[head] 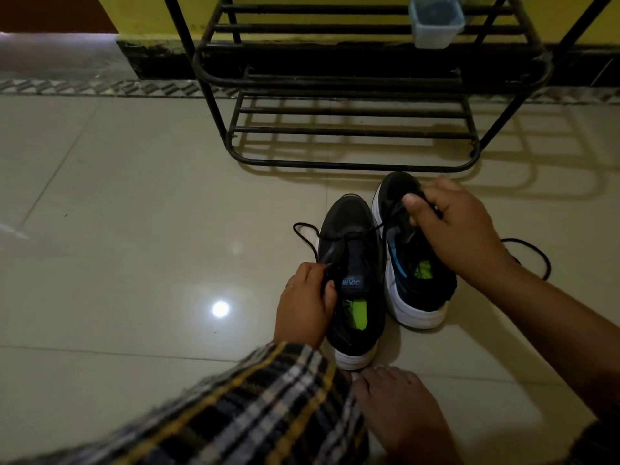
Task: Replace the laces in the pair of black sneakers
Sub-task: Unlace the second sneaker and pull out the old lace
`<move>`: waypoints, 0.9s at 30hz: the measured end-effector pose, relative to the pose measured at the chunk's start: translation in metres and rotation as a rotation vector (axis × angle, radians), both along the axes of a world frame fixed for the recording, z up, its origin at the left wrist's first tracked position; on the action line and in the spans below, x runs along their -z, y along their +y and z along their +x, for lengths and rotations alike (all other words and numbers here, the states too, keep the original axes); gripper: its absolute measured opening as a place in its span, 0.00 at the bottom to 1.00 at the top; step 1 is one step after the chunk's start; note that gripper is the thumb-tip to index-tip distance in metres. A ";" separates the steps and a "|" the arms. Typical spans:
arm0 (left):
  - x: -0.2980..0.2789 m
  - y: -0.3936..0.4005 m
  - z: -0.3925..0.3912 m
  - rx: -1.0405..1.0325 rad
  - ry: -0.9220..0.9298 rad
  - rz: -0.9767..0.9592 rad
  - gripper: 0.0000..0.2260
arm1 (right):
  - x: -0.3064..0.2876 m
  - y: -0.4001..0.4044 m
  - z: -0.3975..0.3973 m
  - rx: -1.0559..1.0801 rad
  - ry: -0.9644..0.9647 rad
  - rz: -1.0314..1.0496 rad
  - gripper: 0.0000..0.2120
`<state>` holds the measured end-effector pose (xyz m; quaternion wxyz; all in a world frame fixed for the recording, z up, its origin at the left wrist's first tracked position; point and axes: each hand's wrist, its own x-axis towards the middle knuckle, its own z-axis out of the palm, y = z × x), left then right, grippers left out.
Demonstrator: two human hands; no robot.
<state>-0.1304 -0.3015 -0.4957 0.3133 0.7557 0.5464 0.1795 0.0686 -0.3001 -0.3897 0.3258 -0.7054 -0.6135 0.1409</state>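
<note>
Sneakers (379,263) lengthwise, toes toward rack (355,82)

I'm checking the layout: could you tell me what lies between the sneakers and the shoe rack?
Only bare floor tile separates the sneakers from the shoe rack, per the head view.

Two black sneakers with white soles stand side by side on the floor, toes away from me. The left sneaker (352,280) shows a green insole; the right sneaker (407,263) has blue side stripes. Their black laces (307,229) trail loose, partly undone.
</note>
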 end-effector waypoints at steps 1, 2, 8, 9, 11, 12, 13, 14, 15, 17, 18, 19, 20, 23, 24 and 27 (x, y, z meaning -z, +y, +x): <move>0.000 0.000 0.000 -0.001 -0.001 0.001 0.17 | -0.012 0.004 0.001 0.018 0.231 0.019 0.17; 0.000 0.000 -0.001 -0.002 -0.001 0.000 0.17 | -0.023 0.006 -0.002 0.047 0.509 0.046 0.17; -0.002 0.000 0.000 0.001 0.002 -0.007 0.18 | 0.024 -0.064 -0.006 -0.062 0.602 -0.425 0.10; -0.002 0.000 0.000 0.002 0.001 -0.008 0.18 | 0.078 -0.094 -0.013 0.004 0.350 -0.439 0.05; -0.002 0.000 0.000 0.002 -0.004 -0.010 0.18 | 0.143 -0.136 -0.030 0.002 0.084 -0.514 0.05; -0.002 0.000 0.000 0.002 -0.003 -0.011 0.18 | 0.150 -0.135 -0.033 -0.087 0.066 -0.536 0.05; -0.002 0.001 0.000 0.001 -0.001 -0.010 0.18 | 0.134 -0.126 -0.023 -0.136 0.086 -0.574 0.06; -0.002 0.001 0.001 -0.001 0.002 -0.009 0.19 | 0.133 -0.124 -0.019 -0.190 -0.007 -0.568 0.05; -0.002 0.000 0.001 -0.003 0.002 -0.007 0.20 | 0.139 -0.131 -0.027 -0.158 -0.176 -0.426 0.05; -0.002 0.000 0.001 -0.001 -0.003 -0.002 0.23 | 0.121 -0.115 -0.015 -0.223 -0.041 -0.465 0.03; -0.002 0.000 0.001 0.000 -0.006 0.000 0.25 | 0.089 -0.091 -0.002 -0.177 -0.116 -0.420 0.03; -0.001 0.000 0.001 0.000 -0.006 0.001 0.25 | 0.044 -0.059 0.008 -0.117 -0.142 -0.455 0.06; -0.001 0.000 0.001 0.000 -0.005 0.002 0.24 | 0.015 -0.025 0.007 -0.090 -0.327 -0.373 0.13; -0.001 0.001 0.002 -0.003 -0.014 -0.006 0.18 | 0.004 0.007 0.026 -0.051 -0.568 -0.399 0.25; 0.000 0.000 0.002 -0.002 -0.017 -0.007 0.18 | 0.006 0.010 0.021 -0.105 -0.622 -0.426 0.24; 0.000 0.000 0.002 0.002 -0.017 -0.003 0.17 | 0.034 -0.004 0.000 -0.282 -0.676 -0.426 0.25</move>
